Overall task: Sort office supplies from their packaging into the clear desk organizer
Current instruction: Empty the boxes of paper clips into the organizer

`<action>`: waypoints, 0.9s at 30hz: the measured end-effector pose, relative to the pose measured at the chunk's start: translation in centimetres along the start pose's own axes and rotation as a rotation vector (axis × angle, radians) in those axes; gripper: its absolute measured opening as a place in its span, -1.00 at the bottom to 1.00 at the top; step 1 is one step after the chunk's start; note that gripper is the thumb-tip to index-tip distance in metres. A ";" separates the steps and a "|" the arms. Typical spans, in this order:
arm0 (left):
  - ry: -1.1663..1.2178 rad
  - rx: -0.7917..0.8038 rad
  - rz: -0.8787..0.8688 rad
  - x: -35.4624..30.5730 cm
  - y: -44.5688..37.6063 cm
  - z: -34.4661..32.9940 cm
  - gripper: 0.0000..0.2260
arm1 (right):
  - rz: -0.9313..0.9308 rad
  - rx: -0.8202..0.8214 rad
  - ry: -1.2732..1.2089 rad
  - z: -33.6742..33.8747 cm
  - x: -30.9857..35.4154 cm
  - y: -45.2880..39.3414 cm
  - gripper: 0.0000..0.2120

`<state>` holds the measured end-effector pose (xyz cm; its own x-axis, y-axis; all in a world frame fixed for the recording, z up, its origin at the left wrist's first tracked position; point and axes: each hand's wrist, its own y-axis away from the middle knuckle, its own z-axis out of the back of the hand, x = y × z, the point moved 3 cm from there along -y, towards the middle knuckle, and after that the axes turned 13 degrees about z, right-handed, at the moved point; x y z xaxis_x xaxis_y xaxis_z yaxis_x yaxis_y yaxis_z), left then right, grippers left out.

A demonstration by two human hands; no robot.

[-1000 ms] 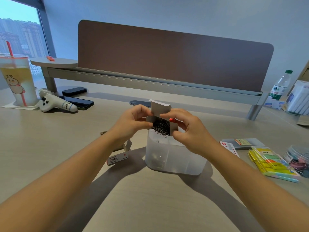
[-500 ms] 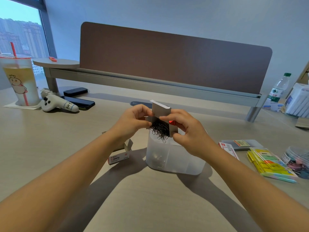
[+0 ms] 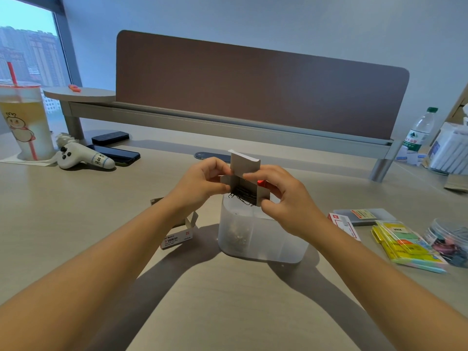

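At the centre of the frame both hands hold a small grey cardboard box (image 3: 244, 182) with its top flap standing up, tilted over the clear plastic desk organizer (image 3: 263, 239). The left hand (image 3: 200, 183) pinches the box's left side between thumb and fingertips, and the right hand (image 3: 286, 198) grips its right side with curled fingers, a bit of red print showing beside the fingers. A tangle of dark metal paper clips (image 3: 243, 195) hangs out of the box's open mouth, just above the organizer's back left compartment. A darker heap lies low in the front left compartment, too blurred through the plastic to name.

The organizer stands on the pale wood-grain desk (image 3: 76, 224). Just left of it lies an opened white and red cardboard packet (image 3: 177, 236) with printed lettering. To the right of the organizer lie a red and white flat packet (image 3: 345, 225), a grey flat case (image 3: 364, 215), a stack of yellow and green sticky-note packs (image 3: 405, 245) and, at the right edge, a clear round tub of coloured clips (image 3: 450, 239).

At the upper left stand a tall plastic drink cup with a red straw (image 3: 25, 122), a white plush toy (image 3: 81, 158) and two dark phones (image 3: 114, 148). A brown desk divider panel (image 3: 253, 89) runs across the back, with a water bottle (image 3: 417, 133) at its right end.
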<state>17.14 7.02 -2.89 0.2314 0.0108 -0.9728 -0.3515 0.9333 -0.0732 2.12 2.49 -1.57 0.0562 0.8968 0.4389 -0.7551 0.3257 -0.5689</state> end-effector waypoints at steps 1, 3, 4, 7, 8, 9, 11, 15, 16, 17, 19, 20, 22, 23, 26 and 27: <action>0.004 0.001 -0.001 0.0 0.0 0.1 -0.73 | 0.005 0.000 0.000 -0.1 0.0 0.0 -0.58; 0.015 0.004 -0.009 0.1 0.1 0.4 -0.73 | 0.017 0.000 -0.006 -0.2 0.1 -0.2 -0.58; 0.021 0.003 -0.014 0.1 0.2 0.5 -0.73 | 0.023 0.000 -0.008 -0.2 0.2 -0.2 -0.58; 0.038 -0.018 -0.021 0.3 0.4 0.8 -0.74 | 0.035 -0.003 0.005 -0.4 0.3 -0.2 -0.60; 0.040 -0.027 -0.026 0.4 0.5 0.8 -0.74 | 0.038 -0.005 0.009 -0.5 0.4 -0.2 -0.61; 0.038 -0.036 -0.032 0.4 0.6 0.7 -0.74 | 0.041 -0.007 0.011 -0.5 0.4 -0.2 -0.62; 0.041 -0.050 -0.045 0.5 0.7 0.7 -0.74 | 0.045 -0.005 0.019 -0.5 0.6 -0.2 -0.64; 0.056 -0.061 -0.060 0.5 0.9 0.6 -0.73 | 0.068 0.011 0.056 -0.4 1.1 -0.3 -0.67; 0.056 -0.062 -0.065 0.5 1.0 0.6 -0.73 | 0.075 0.014 0.064 -0.3 1.2 -0.3 -0.68; 0.054 -0.066 -0.070 0.5 1.0 0.6 -0.74 | 0.079 0.017 0.071 -0.3 1.3 -0.4 -0.69; 0.047 -0.076 -0.078 0.4 1.1 0.5 -0.75 | 0.076 0.016 0.081 -0.3 1.4 -0.4 -0.70; 0.042 -0.080 -0.079 0.4 1.1 0.5 -0.75 | 0.071 0.015 0.086 -0.3 1.4 -0.4 -0.70; 0.038 -0.084 -0.077 0.4 1.2 0.5 -0.75 | 0.059 0.014 0.099 -0.3 1.2 -0.4 -0.69; 0.041 -0.081 -0.076 0.4 1.2 0.5 -0.75 | 0.057 0.013 0.105 -0.3 1.2 -0.4 -0.69; 0.047 -0.074 -0.077 0.2 1.3 0.4 -0.76 | 0.062 0.011 0.106 -0.3 1.2 -0.5 -0.68; 0.046 -0.072 -0.076 0.2 1.3 0.4 -0.76 | 0.062 0.006 0.098 -0.2 1.2 -0.5 -0.67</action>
<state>17.12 8.43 -3.12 0.2184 -0.0768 -0.9728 -0.3994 0.9025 -0.1609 2.69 3.47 -0.91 0.0722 0.9403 0.3326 -0.7632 0.2668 -0.5885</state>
